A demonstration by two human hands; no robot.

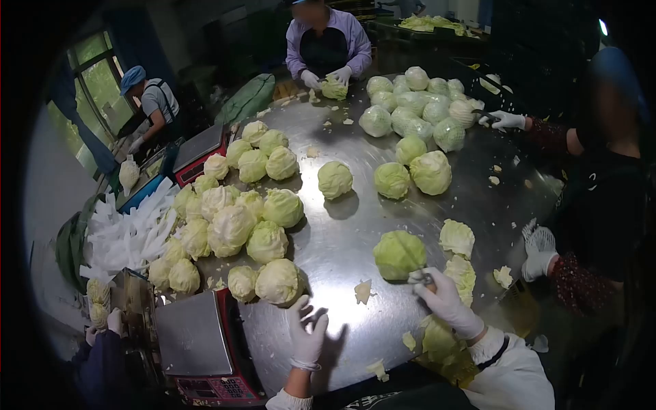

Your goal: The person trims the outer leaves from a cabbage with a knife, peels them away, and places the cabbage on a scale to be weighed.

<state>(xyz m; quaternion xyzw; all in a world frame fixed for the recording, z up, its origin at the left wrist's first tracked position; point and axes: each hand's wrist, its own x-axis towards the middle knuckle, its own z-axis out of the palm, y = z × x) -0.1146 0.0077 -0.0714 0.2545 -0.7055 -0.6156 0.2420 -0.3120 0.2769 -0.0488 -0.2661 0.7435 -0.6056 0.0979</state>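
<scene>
My left hand, in a white glove, is open with its fingers apart, just below a pale cabbage at the near end of the left heap. My right hand, also gloved, is closed at the lower right of a green cabbage. A small dark end shows at its fingers; I cannot tell what the object is. Loose cabbage leaves lie right of that cabbage, and more leaves are below my right hand. A torn leaf piece lies on the metal table between my hands.
Heaped cabbages cover the table's left side, beside white foam net sleeves. A red scale stands near left, another farther back. Net-wrapped cabbages sit at the back. Co-workers stand behind and right.
</scene>
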